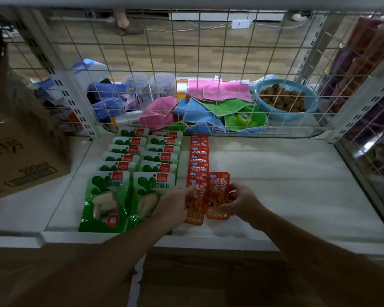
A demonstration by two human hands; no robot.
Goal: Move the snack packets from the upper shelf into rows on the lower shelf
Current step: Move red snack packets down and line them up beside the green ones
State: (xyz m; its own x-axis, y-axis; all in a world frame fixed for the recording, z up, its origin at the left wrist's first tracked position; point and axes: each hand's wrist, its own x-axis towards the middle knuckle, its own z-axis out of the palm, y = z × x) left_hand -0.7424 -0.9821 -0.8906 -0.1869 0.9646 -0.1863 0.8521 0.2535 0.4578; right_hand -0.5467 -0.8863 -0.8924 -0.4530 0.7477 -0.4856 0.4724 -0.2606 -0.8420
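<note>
On the lower shelf [286, 173] the snack packets lay in rows running from near to far: two rows of green packets [124, 156] at the left and, just right of them, one red row [198, 160] of overlapping small sachets. A loose red packet [218, 196] lay flat at the near end, touching the right side of that row, probably as the first of a new row. The right hand [242, 200] pinched its right edge between thumb and curled fingers. The left hand [175, 202] held nothing; its stretched forefinger rested on the nearest sachet of the red row, as if to keep it in place. I judged the packets to be light, thin and soft, with a glossy film that slides easily on the smooth shelf and on its neighbours. So it seemed best to take one by a sealed edge or corner and to steady the row while the packet was laid down. The red packet carried large characters, 火鸡面魔芋, and Latin letters at its near end that finished in "OEW". The green packets had a red badge and white characters, too blurred for me to read surely. The cardboard box [20, 151] at the far left showed "500ml".
</note>
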